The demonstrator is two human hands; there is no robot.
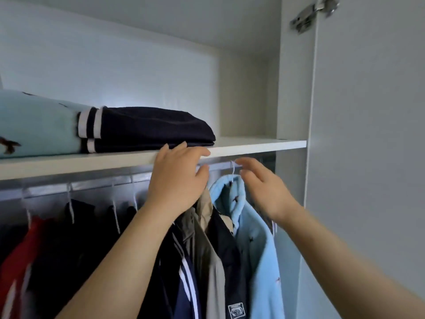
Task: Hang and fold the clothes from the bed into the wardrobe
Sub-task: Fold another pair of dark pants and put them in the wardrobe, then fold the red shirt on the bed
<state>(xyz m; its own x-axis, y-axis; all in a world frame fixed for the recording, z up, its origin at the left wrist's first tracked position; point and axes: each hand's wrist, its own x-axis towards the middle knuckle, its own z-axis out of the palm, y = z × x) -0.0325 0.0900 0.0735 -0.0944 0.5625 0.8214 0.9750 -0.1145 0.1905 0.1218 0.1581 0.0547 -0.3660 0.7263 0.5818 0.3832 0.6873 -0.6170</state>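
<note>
Head view showed the left grip (pixel 179 180) and right grip (pixel 264 192) loose-fingered, holding nothing, beside the light-blue fleece jacket (pixel 259 261) hanging on the wardrobe rail (pixel 92 184); a sewn patch (pixel 236 310) nearby was illegible.

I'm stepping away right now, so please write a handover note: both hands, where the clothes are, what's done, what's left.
Left hand: open, fingers at the front edge of the shelf, by the folded navy garment; holds nothing.
Right hand: open, fingertips beside the white hanger hook of the light blue fleece; not gripping.
Done: navy garment and a folded pale blue item lie on the shelf; the fleece, a beige jacket and a red garment hang on the rail.
Left: the bed is out of view; check it for remaining clothes.
</note>
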